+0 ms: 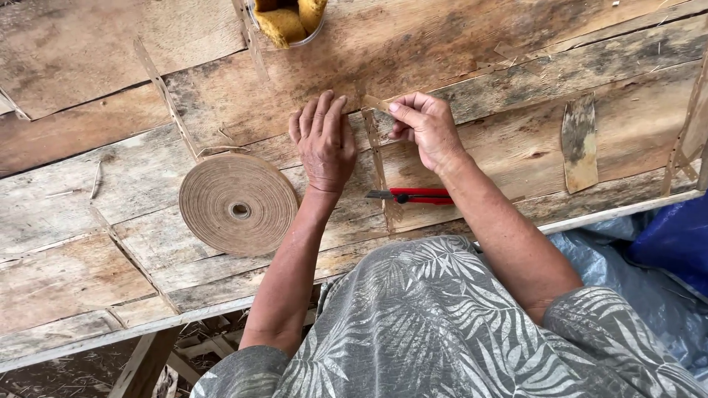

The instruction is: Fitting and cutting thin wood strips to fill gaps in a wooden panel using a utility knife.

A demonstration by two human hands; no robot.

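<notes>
I see my left hand (pixel 323 144) lying flat and released just left of the thin strip (pixel 377 158), pinning the bench (pixel 88 250). My right hand (pixel 424 125) pinches the strip's upper end, bending it; the red knife (pixel 413 195) rests beside the strip's lower part.

No labels, signs or screens in view. Only package-like thing: round clear tub (pixel 289 37) at top edge of bench, cut off by frame, w/ yellow-brown spongy lumps inside. Blue plastic bag or sheet (pixel 675 239) at right edge, below bench, on grey-blue tarp (pixel 627 273); can't tell if it wraps anything.
</notes>
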